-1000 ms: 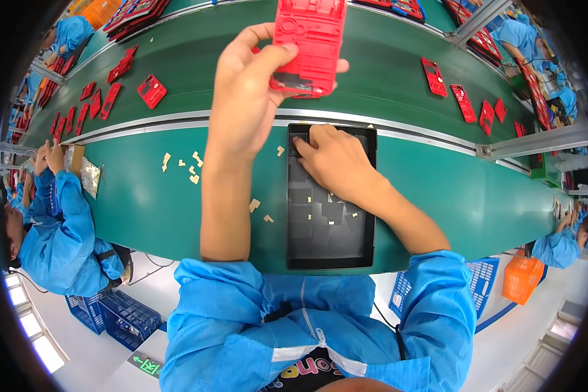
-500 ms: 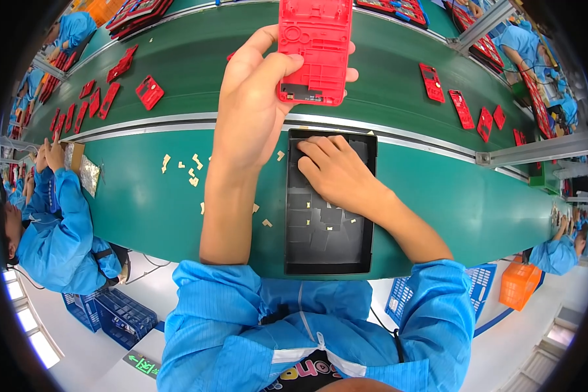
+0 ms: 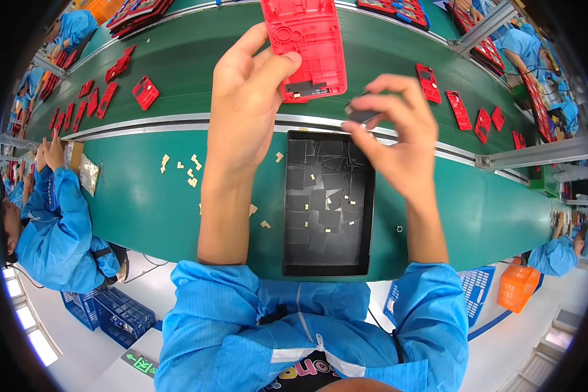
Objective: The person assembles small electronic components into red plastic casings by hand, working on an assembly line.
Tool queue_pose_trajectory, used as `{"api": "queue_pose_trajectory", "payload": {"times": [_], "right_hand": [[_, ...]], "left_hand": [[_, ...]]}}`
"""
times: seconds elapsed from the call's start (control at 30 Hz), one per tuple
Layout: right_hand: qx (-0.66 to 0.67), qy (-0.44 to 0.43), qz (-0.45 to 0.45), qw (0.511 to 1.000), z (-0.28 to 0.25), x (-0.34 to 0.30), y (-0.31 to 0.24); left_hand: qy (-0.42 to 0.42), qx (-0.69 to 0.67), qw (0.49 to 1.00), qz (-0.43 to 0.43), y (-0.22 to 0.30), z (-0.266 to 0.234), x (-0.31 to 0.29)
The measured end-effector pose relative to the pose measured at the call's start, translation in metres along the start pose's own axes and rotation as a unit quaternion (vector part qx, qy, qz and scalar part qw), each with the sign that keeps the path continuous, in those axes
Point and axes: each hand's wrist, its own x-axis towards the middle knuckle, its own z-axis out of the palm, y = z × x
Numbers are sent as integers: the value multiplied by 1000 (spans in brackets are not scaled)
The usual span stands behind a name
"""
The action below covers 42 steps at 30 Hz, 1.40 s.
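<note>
My left hand (image 3: 242, 98) grips a red plastic casing (image 3: 313, 49) by its left edge, raised over the green conveyor belt. Its ribbed inner side faces me, and a black strip lies along its lower end. To the right, my right hand (image 3: 405, 134) pinches a small dark, flat piece (image 3: 363, 116) between thumb and fingers, apart from the casing. Below both hands, a black tray (image 3: 371, 215) rests on the green table, holding many thin dark squares and several tiny pale bits.
Small cream cut-outs (image 3: 193, 171) are scattered left of the tray. Red casings (image 3: 146, 93) lie along the belt on both sides, behind a metal rail (image 3: 157, 127). A co-worker in blue (image 3: 62, 228) sits at the left. A metal post (image 3: 542, 145) stands at the right.
My right hand has lifted out of the tray and moved up and right, now with a dark flat piece in its fingers. The red casing has shifted slightly left and tilted.
</note>
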Motion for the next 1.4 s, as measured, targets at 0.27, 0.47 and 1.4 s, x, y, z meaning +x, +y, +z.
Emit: {"api": "queue_pose_trajectory", "payload": {"times": [0.27, 0.47, 1.4], "right_hand": [[103, 144, -48, 983, -21, 36, -28], [201, 170, 47, 964, -10, 36, -31], [257, 155, 131, 945, -6, 32, -36]], "left_hand": [[-14, 9, 1000, -6, -2, 14, -3], [-32, 13, 999, 7, -6, 16, -4], [-25, 36, 999, 33, -3, 22, -9]]}}
